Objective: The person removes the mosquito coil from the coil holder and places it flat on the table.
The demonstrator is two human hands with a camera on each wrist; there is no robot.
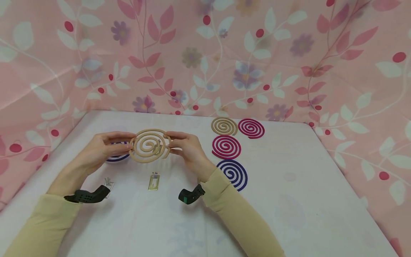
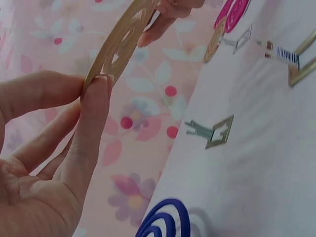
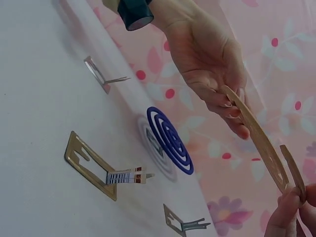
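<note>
A tan mosquito coil (image 1: 148,144) is held up level above the table between both hands. My left hand (image 1: 96,150) pinches its left edge between thumb and fingers. At the opposite edge, my right hand (image 1: 186,146) also pinches it; in the right wrist view an outer end of the coil (image 3: 264,143) stands a little apart. Below and behind the left hand, a blue coil (image 3: 170,140) sits raised on a metal stand. A brass-coloured stand (image 1: 154,182) with a barcoded strip on its upright part lies nearer, and another stand (image 2: 217,136) shows behind the tan coil.
A silver stand (image 1: 109,185) lies below the left wrist. Right of the hands lie a second tan coil (image 1: 223,118), two magenta coils (image 1: 226,146) and a blue coil (image 1: 230,174) on the white table (image 1: 305,200). Pink floral cloth (image 1: 205,71) hangs behind.
</note>
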